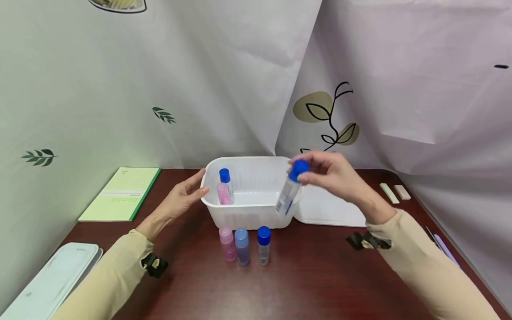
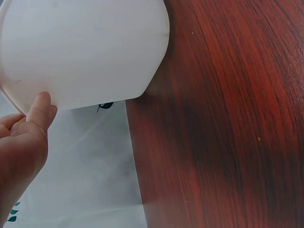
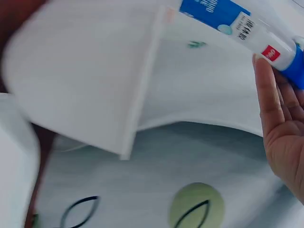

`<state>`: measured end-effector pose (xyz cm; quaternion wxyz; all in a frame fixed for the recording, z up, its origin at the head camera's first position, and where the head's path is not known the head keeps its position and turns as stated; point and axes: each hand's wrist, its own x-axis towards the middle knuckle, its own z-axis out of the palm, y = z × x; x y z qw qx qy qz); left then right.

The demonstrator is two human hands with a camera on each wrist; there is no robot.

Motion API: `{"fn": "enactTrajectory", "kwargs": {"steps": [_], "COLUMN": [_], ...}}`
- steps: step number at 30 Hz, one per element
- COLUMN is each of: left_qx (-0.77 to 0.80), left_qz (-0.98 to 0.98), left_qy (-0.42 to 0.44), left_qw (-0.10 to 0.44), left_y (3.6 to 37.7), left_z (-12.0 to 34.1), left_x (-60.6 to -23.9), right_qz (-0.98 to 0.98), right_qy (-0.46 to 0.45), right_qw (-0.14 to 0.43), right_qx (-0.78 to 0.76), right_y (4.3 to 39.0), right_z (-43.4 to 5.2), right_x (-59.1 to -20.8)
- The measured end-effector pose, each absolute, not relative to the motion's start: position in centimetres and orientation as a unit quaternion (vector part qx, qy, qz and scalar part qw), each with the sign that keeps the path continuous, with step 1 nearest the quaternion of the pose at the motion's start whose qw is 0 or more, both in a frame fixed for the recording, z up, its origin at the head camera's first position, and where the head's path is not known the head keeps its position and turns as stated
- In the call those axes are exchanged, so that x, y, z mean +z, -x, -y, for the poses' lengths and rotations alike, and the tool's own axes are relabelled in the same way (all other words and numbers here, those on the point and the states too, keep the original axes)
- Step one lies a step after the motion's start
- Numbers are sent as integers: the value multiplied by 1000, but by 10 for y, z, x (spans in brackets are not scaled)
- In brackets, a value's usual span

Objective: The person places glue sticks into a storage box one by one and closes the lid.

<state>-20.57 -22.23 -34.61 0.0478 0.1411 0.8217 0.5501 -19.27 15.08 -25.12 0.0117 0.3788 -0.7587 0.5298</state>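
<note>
At frame centre, the right hand [image 1: 334, 173] pinches a blue-capped clear plastic glue stick [image 1: 290, 188] over the white plastic tub [image 1: 248, 213]; lower it upright, I judge. The left hand [image 1: 182, 198], fingers relaxed, steadies the tub's rim.

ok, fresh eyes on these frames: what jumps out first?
The right hand stands out first, holding a blue-capped glue stick by its cap, tilted over the right rim of the white tub at the table's centre. The left hand rests against the tub's left side. Three more sticks stand in a row in front of the tub, and two stand inside at its left.
</note>
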Motion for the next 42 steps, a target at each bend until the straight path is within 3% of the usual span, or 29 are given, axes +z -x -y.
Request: {"fn": "enactTrajectory", "kwargs": {"steps": [4,8,19,33,42], "left_qx": [550,552,553,551,555], "left_qz": [-822,-821,-820,-822,-820], "left_qy": [-141,-142,-143,-140,-137], "left_qw": [46,45,45,40,44], "left_y": [206,206,205,205,204], "left_z": [223,223,222,222,222], "left_x": [-345,-346,-349,-347,-346], "right_qz": [736,755,844,866,875], "right_qy": [-330,-285,-184,-197,-229], "right_qw": [28,32,-36,-81,-71], "right_qx": [591,589,502,453,421], "right_y": [208,227,262,269,269], "right_z": [-131,-100,-43,-21,-23], "right_x": [-240,-255,-310,-314,-317]}}
